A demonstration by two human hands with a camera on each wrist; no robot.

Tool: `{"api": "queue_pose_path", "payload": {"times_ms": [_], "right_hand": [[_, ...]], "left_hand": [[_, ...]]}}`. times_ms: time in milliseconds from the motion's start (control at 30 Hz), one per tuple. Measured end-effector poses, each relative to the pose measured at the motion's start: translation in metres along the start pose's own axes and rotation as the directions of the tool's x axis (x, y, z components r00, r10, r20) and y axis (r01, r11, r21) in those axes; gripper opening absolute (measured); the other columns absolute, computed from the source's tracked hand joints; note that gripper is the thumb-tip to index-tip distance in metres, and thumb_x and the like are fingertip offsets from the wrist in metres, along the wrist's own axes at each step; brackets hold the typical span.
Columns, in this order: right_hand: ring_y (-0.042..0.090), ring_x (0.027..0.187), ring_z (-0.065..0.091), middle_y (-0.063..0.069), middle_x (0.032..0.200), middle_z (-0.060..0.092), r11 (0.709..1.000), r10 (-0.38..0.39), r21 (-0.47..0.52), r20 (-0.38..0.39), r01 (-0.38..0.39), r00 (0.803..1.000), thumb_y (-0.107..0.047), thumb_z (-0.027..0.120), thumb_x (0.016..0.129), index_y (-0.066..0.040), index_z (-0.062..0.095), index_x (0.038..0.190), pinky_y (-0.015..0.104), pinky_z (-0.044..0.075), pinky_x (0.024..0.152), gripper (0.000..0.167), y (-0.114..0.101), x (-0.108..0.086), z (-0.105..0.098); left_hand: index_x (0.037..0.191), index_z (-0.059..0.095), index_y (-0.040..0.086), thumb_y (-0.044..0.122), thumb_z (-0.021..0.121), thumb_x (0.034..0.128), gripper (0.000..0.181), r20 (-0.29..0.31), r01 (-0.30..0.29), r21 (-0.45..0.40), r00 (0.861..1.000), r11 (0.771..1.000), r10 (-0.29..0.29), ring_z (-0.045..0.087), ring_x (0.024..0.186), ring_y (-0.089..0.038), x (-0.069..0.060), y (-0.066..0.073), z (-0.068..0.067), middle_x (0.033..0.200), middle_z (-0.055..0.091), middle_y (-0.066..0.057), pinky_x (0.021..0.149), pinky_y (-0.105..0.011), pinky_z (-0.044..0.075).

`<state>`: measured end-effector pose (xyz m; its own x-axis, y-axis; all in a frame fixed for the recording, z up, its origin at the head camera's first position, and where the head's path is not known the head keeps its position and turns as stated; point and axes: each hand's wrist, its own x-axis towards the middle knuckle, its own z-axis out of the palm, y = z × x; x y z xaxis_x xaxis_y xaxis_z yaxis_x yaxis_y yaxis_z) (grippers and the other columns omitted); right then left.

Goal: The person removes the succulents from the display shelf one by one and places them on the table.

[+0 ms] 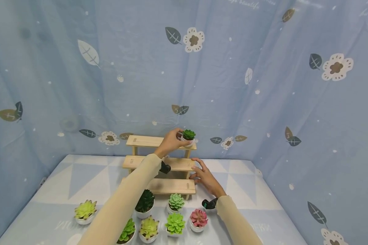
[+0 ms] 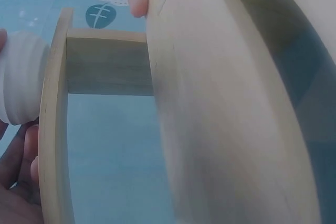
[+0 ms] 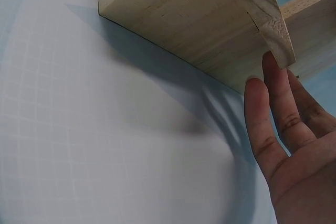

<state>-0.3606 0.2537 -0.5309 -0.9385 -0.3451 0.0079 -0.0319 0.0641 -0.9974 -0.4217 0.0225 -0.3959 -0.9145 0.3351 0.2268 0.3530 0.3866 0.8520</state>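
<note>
A three-tier wooden stand [image 1: 171, 185] rises at the back of the table. At the right end of its top shelf, my left hand [image 1: 171, 141] grips a small dark green potted succulent [image 1: 188, 134] by its white pot. That white pot [image 2: 23, 77] shows at the left edge of the left wrist view, with fingers around it. My right hand [image 1: 206, 177] is at the right end of the middle shelf. In the right wrist view its fingers [image 3: 286, 111] reach out nearly straight to the stand's wooden side [image 3: 268, 24] and hold nothing.
In front of the stand are several potted succulents: a dark green one [image 1: 145, 201], a pale green one [image 1: 176, 202], a bright green one [image 1: 175, 224] and a pink one [image 1: 198, 218]. A yellow-green one [image 1: 85, 210] stands apart at left. A patterned blue curtain [image 1: 220, 85] hangs behind.
</note>
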Motion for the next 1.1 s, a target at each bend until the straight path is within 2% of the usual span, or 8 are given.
{"api": "queue_pose_path", "payload": {"times_ms": [200, 300, 533, 633, 767, 1000, 1100], "right_hand": [[0.034, 0.103, 0.069, 0.022, 0.133, 0.055, 1.000, 0.015, 0.011, -0.009, -0.015, 1.000, -0.046, 0.056, 0.106, -0.034, 0.033, 0.158, 0.049, 0.057, 0.082, 0.058, 0.000, 0.001, 0.001], [0.035, 0.103, 0.068, 0.021, 0.134, 0.054, 1.000, 0.011, 0.008, -0.007, -0.011, 1.000, -0.045, 0.055, 0.107, -0.032, 0.031, 0.159, 0.049, 0.057, 0.082, 0.059, 0.002, 0.001, 0.000], [0.032, 0.101, 0.070, 0.021, 0.135, 0.056, 1.000, 0.011, 0.010, -0.006, -0.011, 1.000, -0.046, 0.055, 0.107, -0.028, 0.027, 0.161, 0.050, 0.057, 0.084, 0.064, 0.001, 0.000, 0.000], [0.031, 0.101, 0.070, 0.021, 0.133, 0.057, 1.000, 0.011, 0.003, -0.006, -0.011, 1.000, -0.047, 0.055, 0.106, -0.030, 0.028, 0.161, 0.050, 0.057, 0.084, 0.064, -0.001, -0.001, 0.001], [0.030, 0.100, 0.070, 0.022, 0.131, 0.058, 1.000, 0.016, 0.000, -0.018, -0.016, 1.000, -0.046, 0.055, 0.106, -0.034, 0.032, 0.159, 0.048, 0.057, 0.083, 0.058, -0.002, -0.001, 0.002], [0.029, 0.098, 0.070, 0.018, 0.135, 0.056, 1.000, 0.012, 0.010, -0.023, -0.011, 1.000, -0.045, 0.055, 0.107, -0.031, 0.031, 0.159, 0.047, 0.057, 0.081, 0.060, -0.002, -0.001, 0.003], [0.032, 0.099, 0.069, 0.018, 0.136, 0.056, 1.000, 0.005, 0.017, -0.027, -0.004, 1.000, -0.047, 0.057, 0.105, -0.034, 0.034, 0.158, 0.049, 0.057, 0.082, 0.059, -0.002, -0.001, 0.003]], "left_hand": [[0.144, 0.053, 0.015, 0.049, 0.083, 0.0860, 0.074, -0.004, -0.017, 0.015, 1.000, 1.000, 0.017, 0.060, 0.108, -0.025, -0.005, 0.000, -0.007, 0.124, 0.059, -0.007, 0.083, -0.044, 0.055], [0.144, 0.054, 0.015, 0.048, 0.083, 0.0864, 0.072, -0.008, -0.028, 0.015, 1.000, 0.999, 0.028, 0.060, 0.108, -0.024, -0.009, 0.001, -0.011, 0.122, 0.059, -0.007, 0.083, -0.044, 0.055], [0.143, 0.055, 0.014, 0.047, 0.082, 0.0874, 0.070, -0.017, -0.093, 0.030, 0.995, 0.995, 0.094, 0.059, 0.104, -0.022, -0.020, 0.002, -0.020, 0.118, 0.058, -0.005, 0.083, -0.043, 0.053], [0.143, 0.054, 0.013, 0.046, 0.083, 0.0873, 0.071, -0.016, -0.111, 0.027, 0.994, 0.994, 0.111, 0.059, 0.103, -0.022, -0.025, 0.002, -0.024, 0.117, 0.058, -0.005, 0.083, -0.042, 0.053], [0.145, 0.052, 0.012, 0.046, 0.083, 0.0864, 0.075, -0.013, -0.108, 0.011, 0.994, 0.994, 0.109, 0.059, 0.102, -0.024, -0.031, 0.002, -0.029, 0.120, 0.057, -0.006, 0.082, -0.043, 0.053], [0.146, 0.051, 0.014, 0.048, 0.084, 0.0849, 0.078, -0.012, -0.078, 0.001, 0.997, 0.997, 0.078, 0.059, 0.103, -0.024, -0.042, -0.003, -0.035, 0.123, 0.056, -0.006, 0.083, -0.043, 0.052], [0.146, 0.051, 0.015, 0.049, 0.084, 0.0853, 0.077, -0.016, -0.084, 0.006, 0.996, 0.996, 0.084, 0.059, 0.101, -0.023, -0.045, -0.005, -0.039, 0.122, 0.056, -0.006, 0.081, -0.042, 0.052]]}}
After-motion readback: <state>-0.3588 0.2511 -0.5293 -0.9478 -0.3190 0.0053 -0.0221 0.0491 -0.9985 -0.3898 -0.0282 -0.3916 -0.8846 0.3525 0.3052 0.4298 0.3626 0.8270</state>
